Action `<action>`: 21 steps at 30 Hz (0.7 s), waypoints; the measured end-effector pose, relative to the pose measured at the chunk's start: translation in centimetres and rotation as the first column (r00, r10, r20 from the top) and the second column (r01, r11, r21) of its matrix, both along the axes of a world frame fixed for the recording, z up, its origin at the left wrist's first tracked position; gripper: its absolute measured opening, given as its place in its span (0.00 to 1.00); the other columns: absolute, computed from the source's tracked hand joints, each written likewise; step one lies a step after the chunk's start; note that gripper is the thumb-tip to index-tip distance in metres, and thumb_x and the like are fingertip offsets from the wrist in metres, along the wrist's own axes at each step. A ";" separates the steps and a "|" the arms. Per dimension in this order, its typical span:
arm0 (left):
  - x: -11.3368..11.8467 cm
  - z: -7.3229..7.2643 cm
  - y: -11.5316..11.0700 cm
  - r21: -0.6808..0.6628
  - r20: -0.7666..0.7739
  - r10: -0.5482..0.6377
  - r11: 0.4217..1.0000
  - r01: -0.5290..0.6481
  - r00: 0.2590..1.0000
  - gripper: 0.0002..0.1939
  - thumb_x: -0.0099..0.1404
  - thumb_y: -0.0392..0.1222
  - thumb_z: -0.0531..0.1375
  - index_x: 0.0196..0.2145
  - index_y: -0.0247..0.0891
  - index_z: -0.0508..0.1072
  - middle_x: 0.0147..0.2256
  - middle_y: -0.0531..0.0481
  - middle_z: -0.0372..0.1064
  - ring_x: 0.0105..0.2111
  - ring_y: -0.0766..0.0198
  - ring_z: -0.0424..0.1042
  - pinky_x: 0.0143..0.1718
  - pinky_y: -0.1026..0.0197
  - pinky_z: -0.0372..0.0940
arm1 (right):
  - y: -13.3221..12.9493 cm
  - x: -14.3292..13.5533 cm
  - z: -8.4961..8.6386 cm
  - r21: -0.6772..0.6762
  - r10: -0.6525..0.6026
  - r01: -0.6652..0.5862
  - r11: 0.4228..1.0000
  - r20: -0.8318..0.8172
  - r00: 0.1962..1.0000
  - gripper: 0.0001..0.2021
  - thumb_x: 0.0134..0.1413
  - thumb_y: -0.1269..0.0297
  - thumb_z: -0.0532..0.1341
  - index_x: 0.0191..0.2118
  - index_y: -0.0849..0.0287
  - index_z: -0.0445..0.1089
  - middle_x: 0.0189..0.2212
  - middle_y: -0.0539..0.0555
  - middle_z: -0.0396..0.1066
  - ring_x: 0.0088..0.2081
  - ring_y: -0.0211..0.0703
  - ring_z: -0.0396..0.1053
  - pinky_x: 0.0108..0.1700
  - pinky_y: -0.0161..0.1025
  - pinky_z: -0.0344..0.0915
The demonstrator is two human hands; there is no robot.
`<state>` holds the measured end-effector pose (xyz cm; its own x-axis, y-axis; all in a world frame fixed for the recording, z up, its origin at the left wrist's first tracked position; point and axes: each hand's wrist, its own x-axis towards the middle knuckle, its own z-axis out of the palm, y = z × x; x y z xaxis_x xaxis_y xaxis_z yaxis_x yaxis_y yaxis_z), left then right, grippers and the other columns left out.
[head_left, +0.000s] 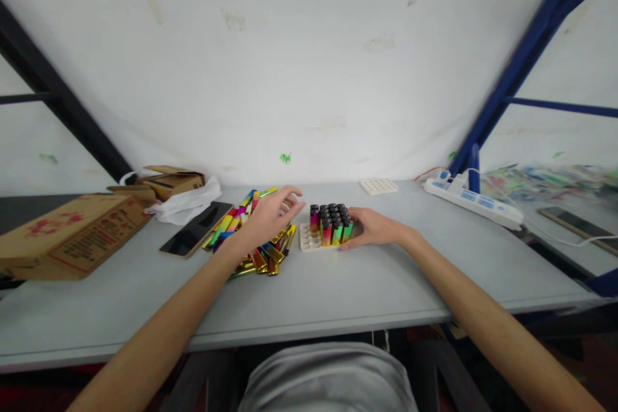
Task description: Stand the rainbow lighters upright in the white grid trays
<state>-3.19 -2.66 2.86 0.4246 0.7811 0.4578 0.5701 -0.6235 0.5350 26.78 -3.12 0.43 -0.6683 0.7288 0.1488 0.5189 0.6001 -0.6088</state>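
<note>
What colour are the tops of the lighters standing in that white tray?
Black; the lighters have rainbow-coloured bodies below, seen in the head view.

Bench (338,290), pale grey, flat top. On it, left to right: 1 brown cardboard box (72,235); 1 smaller open carton (167,181) beside a white plastic bag (186,205); 1 dark phone (196,230); heap of coloured lighters (255,238); 1 white tray (311,238) holding upright lighters; 1 spare white tray (379,186) at the rear; 1 white power strip (473,203), cable attached.
</note>
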 end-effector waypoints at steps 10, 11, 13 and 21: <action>-6.6 2.2 2.2 -0.216 -0.416 0.002 0.971 -0.101 0.910 0.12 0.56 0.44 0.60 0.33 0.39 0.81 0.29 0.48 0.77 0.29 0.57 0.74 0.33 0.62 0.63 | 0.4 0.2 -0.4 0.023 -0.004 0.004 1.000 0.020 1.000 0.34 0.42 0.42 0.74 0.51 0.60 0.74 0.43 0.56 0.77 0.41 0.53 0.72 0.44 0.44 0.69; -7.1 2.2 2.3 -0.246 -0.417 -0.025 0.965 -0.086 0.908 0.13 0.56 0.46 0.60 0.36 0.40 0.82 0.31 0.48 0.78 0.31 0.57 0.75 0.34 0.62 0.64 | 0.4 0.2 -0.4 0.022 -0.006 0.006 1.000 0.022 1.000 0.34 0.42 0.42 0.74 0.50 0.60 0.74 0.43 0.56 0.77 0.41 0.53 0.72 0.44 0.44 0.69; -7.9 2.2 2.5 -0.252 -0.433 -0.046 0.965 -0.071 0.900 0.15 0.56 0.48 0.61 0.38 0.41 0.82 0.36 0.47 0.79 0.35 0.56 0.75 0.37 0.62 0.65 | 0.4 0.2 -0.4 0.021 -0.015 0.014 1.000 0.029 0.999 0.34 0.41 0.42 0.74 0.50 0.61 0.74 0.42 0.57 0.77 0.40 0.53 0.72 0.43 0.44 0.69; -8.6 2.9 2.2 -0.334 -0.460 -0.142 0.942 -0.022 0.877 0.16 0.56 0.51 0.65 0.40 0.43 0.82 0.39 0.48 0.79 0.38 0.56 0.75 0.39 0.64 0.64 | 0.2 0.2 -0.3 0.008 -0.027 0.026 1.000 0.039 0.999 0.34 0.42 0.41 0.74 0.50 0.60 0.73 0.42 0.57 0.77 0.41 0.53 0.72 0.43 0.43 0.68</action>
